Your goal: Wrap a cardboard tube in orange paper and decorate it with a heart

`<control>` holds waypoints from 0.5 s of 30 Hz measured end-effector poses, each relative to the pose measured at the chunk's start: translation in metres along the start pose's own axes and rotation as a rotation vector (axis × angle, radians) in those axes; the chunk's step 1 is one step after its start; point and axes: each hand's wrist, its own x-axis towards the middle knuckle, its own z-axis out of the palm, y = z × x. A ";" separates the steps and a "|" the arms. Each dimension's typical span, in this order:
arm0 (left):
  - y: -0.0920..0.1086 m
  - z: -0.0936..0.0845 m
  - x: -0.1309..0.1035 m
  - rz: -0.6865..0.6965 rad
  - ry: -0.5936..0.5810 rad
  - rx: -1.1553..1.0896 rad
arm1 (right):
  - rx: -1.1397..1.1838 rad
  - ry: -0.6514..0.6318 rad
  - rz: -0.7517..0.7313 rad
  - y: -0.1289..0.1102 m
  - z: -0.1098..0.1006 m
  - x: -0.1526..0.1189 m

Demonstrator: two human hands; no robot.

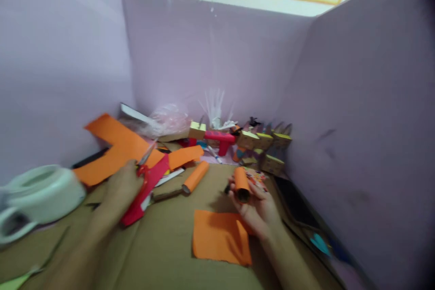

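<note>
My right hand [256, 213] is wrapped round a short tube covered in orange paper [241, 183], its open dark end facing me. My left hand [125, 185] is at the red handles of a pair of scissors [144, 166], fingers closed on them, blades pointing away and up. Under the scissors lie a strip of red paper [149, 192] and a large cut piece of orange paper [118, 147]. Another orange tube [196, 176] rests on the cardboard between my hands. Below my right hand is a square of orange paper [219, 238], its right side curled up.
A pale green mug-like pot [44, 195] stands at the left. Cardboard [166, 244] covers the work surface. At the back are a plastic bag [170, 118], a red paper figure [222, 139] and several small boxes [272, 142]. A dark phone-like slab [297, 201] lies by the right wall.
</note>
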 end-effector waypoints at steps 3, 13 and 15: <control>-0.008 0.001 0.005 -0.077 0.031 0.039 | 0.002 0.042 0.007 0.000 -0.007 0.003; -0.041 0.009 0.028 -0.334 0.043 0.035 | -0.041 0.076 0.002 0.005 -0.004 0.004; -0.042 0.010 0.033 -0.329 0.044 0.029 | -0.032 0.105 0.000 0.004 -0.001 0.003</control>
